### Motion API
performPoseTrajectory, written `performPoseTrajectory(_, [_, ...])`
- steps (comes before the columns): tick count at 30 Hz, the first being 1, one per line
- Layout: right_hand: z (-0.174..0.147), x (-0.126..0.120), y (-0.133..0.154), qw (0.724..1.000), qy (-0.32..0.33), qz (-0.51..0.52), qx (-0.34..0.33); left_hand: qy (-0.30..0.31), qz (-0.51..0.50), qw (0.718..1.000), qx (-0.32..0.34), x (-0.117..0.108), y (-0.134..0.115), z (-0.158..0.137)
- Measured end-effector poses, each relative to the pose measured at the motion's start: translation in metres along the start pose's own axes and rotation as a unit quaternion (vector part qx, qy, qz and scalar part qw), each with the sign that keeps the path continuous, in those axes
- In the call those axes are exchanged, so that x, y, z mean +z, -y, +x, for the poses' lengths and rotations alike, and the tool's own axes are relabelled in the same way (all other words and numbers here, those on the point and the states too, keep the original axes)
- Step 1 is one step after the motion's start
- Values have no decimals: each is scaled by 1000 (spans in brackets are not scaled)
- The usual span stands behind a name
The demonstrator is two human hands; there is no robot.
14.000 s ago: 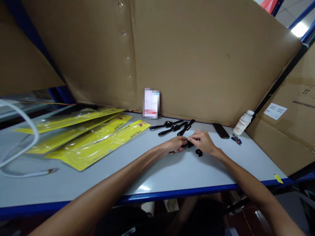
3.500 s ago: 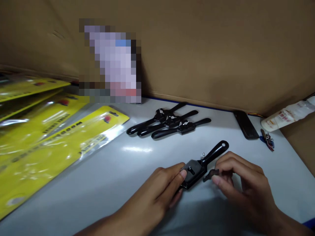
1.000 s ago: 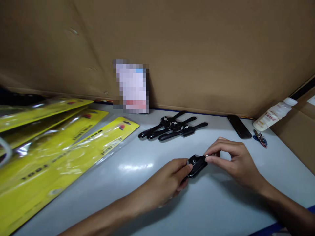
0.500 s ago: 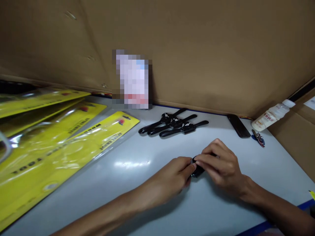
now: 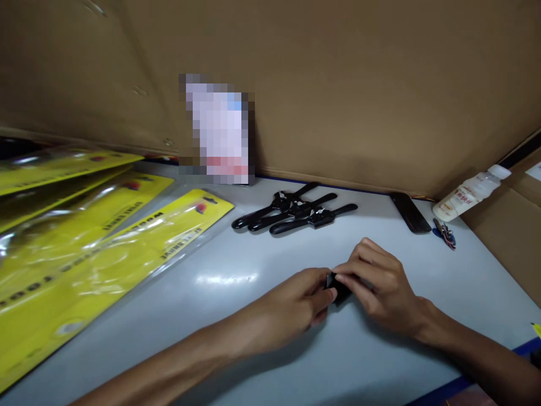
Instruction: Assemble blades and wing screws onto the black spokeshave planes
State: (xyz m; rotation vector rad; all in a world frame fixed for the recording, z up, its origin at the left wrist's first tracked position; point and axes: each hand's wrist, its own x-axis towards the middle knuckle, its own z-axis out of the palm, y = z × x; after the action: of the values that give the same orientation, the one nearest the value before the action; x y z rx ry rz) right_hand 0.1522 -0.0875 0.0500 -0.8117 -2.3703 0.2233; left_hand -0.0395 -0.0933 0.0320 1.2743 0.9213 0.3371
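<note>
Between my two hands is a black spokeshave (image 5: 341, 291), held just above the table; the fingers hide most of it. My left hand (image 5: 307, 298) is closed around its left end, the thumb lying along the near side. From the right, my right hand (image 5: 378, 282) grips the other end, thumb and fingertips pressed near the middle. Beyond the hands, three black spokeshaves (image 5: 321, 216) with silver-coloured screws lie side by side on the grey table (image 5: 203, 321).
Yellow spokeshave packages (image 5: 114, 262) with clear plastic fronts overlap on the left. A blurred-out upright item (image 5: 222, 132) leans on the cardboard wall (image 5: 338, 84). Toward the right are a black phone (image 5: 409, 213), a tilted bottle (image 5: 469, 196) and a small bundle of keys (image 5: 444, 234).
The spokeshave's middle has tilted slightly, showing more of a flat dark face. Both hands keep their grip in nearly the same place. The view has shifted a little.
</note>
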Motion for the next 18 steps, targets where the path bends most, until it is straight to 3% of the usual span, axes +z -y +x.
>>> performPoseTrajectory(7, [-1,0,1,1000,-1,-28,-5,-1,26,1000,13,1,-4,2])
performPoseTrajectory(11, [0,3,6,994,-26,59,83,-3,30,1000,1,1,-6,-1])
performPoseTrajectory(15, [1,4,9,977,-19,118,177,-1,27,999,37,2,-6,-2])
performPoseTrajectory(18, [2,0,5,985,-19,102,139,-4,17,999,50,3,-8,-3])
